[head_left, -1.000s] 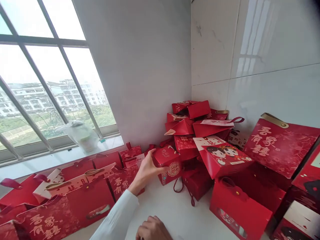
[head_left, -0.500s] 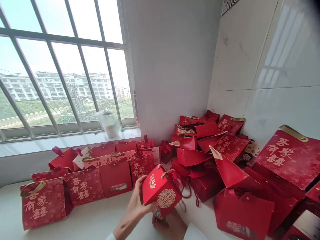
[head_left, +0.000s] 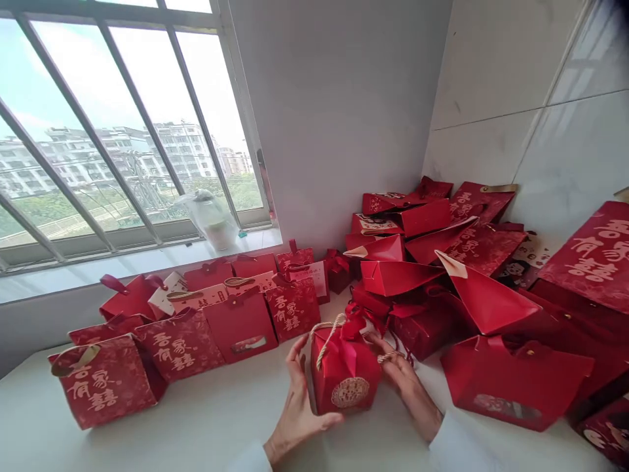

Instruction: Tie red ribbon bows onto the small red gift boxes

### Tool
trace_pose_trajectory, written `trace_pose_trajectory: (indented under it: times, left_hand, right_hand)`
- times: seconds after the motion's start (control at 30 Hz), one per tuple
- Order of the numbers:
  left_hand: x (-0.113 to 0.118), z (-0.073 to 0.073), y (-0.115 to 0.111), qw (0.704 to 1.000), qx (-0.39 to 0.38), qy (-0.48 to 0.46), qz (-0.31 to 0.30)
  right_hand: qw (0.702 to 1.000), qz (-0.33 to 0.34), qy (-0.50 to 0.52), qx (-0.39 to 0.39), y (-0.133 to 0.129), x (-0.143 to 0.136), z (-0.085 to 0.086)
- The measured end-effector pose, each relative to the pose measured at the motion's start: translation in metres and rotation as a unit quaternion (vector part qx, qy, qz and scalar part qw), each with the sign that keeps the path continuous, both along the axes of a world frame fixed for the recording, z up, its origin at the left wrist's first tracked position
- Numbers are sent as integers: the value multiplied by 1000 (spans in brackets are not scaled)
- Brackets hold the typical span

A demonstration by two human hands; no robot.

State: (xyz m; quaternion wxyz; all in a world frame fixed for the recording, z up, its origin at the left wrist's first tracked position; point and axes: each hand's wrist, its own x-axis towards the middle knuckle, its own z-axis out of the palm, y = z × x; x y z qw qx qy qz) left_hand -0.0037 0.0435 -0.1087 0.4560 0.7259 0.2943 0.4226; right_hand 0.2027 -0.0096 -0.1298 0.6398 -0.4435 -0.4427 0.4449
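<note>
A red gift box (head_left: 344, 373) with a round gold emblem stands upright on the white table. A twisted rope handle (head_left: 320, 341) loops over its top left, and a red ribbon bow (head_left: 358, 321) covers the top right. My left hand (head_left: 297, 406) curves around the box's left side, fingers apart, thumb stretched along the lower front edge; a gap shows between palm and box. At the box's right, my right hand (head_left: 400, 373) has its fingertips by the bow, with a piece of rope (head_left: 390, 356) across its bent fingers. Those fingertips are partly hidden.
Rows of red gift boxes (head_left: 181, 344) stand at the left below the window. A heap of red boxes (head_left: 432, 269) fills the right corner, and another open-topped box (head_left: 515, 387) stands near my right arm. A plastic bag (head_left: 211, 219) sits on the sill.
The gift box has turned from tilted to upright and rests on the table, slightly further right. My right hand has come from beneath it to its right side; my left hand's grip has loosened.
</note>
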Motion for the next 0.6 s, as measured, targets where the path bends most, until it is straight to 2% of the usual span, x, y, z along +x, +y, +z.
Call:
trace_pose_trajectory:
  times: [0.13,0.3,0.47,0.6]
  left_hand:
    - [2,0,3,999,19,-24,-31]
    - [2,-2,2,1000,-1,-10,-24]
    - [3,-1,-1,1000,1,-17,-20]
    - [3,2,-5,998,0,-51,-29]
  right_hand:
    - [998,58,33,-6,-4,1,7]
    - [994,101,46,-22,-9,-1,7]
    - [995,74,40,-49,-13,-3,18]
    - [996,45,35,-73,-16,-3,21]
